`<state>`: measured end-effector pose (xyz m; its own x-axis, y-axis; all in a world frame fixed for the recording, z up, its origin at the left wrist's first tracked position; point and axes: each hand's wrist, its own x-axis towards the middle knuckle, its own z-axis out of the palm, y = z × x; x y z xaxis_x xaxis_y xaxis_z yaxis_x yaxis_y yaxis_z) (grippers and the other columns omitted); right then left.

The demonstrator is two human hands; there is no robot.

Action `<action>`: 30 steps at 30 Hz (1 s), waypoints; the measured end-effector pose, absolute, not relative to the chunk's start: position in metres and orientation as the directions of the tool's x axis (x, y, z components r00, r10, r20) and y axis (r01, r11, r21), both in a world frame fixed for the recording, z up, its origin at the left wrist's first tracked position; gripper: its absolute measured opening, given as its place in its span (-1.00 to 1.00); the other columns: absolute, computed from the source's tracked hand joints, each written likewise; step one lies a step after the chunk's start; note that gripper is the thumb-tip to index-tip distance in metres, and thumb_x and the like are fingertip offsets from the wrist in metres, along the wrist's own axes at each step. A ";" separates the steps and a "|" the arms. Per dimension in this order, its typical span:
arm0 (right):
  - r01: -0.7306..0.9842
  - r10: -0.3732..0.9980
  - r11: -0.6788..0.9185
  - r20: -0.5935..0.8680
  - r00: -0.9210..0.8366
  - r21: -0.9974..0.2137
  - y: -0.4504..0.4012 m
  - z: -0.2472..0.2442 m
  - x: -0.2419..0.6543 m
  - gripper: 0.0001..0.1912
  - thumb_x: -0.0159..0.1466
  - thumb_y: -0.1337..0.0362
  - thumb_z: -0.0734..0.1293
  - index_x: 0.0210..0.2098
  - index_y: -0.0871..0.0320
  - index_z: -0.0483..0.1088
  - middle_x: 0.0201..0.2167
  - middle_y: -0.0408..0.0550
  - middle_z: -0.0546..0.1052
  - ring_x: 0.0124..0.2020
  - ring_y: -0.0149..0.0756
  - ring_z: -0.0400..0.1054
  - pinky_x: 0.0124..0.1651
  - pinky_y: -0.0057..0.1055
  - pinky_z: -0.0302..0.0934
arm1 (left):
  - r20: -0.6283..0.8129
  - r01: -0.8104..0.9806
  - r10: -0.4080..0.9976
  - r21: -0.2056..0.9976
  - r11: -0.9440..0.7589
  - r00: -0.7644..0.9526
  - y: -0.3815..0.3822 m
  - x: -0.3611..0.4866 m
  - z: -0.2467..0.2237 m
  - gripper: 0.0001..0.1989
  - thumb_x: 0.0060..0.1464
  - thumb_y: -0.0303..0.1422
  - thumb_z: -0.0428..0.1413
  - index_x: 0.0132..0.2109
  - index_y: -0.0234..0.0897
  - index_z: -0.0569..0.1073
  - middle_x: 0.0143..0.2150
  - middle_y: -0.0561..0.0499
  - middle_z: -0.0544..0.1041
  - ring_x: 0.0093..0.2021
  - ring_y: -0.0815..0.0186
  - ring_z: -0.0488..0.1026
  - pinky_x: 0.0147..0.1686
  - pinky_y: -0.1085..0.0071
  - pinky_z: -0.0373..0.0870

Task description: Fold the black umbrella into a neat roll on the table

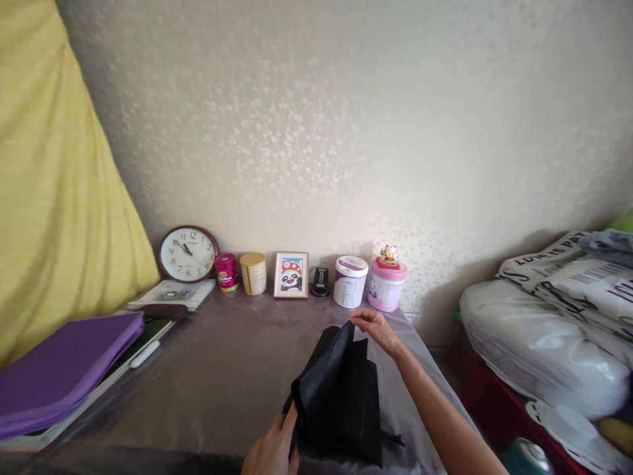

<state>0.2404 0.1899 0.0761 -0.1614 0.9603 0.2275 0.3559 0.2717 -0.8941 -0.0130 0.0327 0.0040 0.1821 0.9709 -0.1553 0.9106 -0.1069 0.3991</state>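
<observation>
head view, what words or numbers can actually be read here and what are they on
"1" to "12": dial of the round wall clock
"IS PAT": printed on the white sack, cut off by its folds
Too small to read: labels on the magenta tin, the white tin with a purple lid and the pink jar

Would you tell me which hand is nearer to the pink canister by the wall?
The right hand is nearer, just in front of the pink canister, apparently not touching. The left hand is well below and left of it, gripping a black fabric bag.
</observation>
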 end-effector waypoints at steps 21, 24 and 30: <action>0.334 0.955 0.225 0.138 -0.263 -0.915 0.201 0.073 0.224 -0.69 -0.01 0.36 0.23 -0.23 0.16 0.38 -0.42 -0.17 0.42 -0.55 -0.51 0.21 -0.41 -0.47 0.17 | -0.172 0.908 0.966 0.404 -0.108 0.192 0.036 -0.014 0.007 -0.37 -0.01 -0.50 -0.12 0.23 -0.13 -0.04 0.00 -0.09 0.37 -0.14 0.21 0.43 -0.22 0.36 0.30; 0.475 0.867 0.484 0.327 -0.376 -0.735 0.194 0.080 0.218 -0.60 -0.02 0.46 0.18 -0.19 0.12 0.38 -0.08 -0.06 0.38 -0.54 -0.55 0.20 -0.39 -0.47 0.19 | -0.175 0.913 0.967 0.394 -0.102 0.183 0.035 -0.014 0.008 -0.36 -0.01 -0.51 -0.12 0.24 -0.10 -0.05 0.01 -0.09 0.37 -0.15 0.22 0.43 -0.23 0.37 0.30; 0.536 0.693 0.711 0.321 -0.646 -0.455 0.173 0.092 0.200 -0.74 0.12 0.41 0.21 -0.23 0.07 0.41 -0.10 -0.09 0.41 -0.30 -0.39 0.33 -0.21 -0.43 0.21 | -0.194 0.918 0.965 0.385 -0.090 0.176 0.033 -0.013 0.014 -0.36 -0.01 -0.51 -0.12 0.24 -0.16 -0.06 0.01 -0.10 0.37 -0.11 0.21 0.41 -0.19 0.37 0.29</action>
<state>0.2002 0.1734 0.0919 -0.6457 0.6928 0.3210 0.5364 0.7108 -0.4550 -0.0131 0.0334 0.0136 0.1765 0.9650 -0.1941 0.9184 -0.0905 0.3852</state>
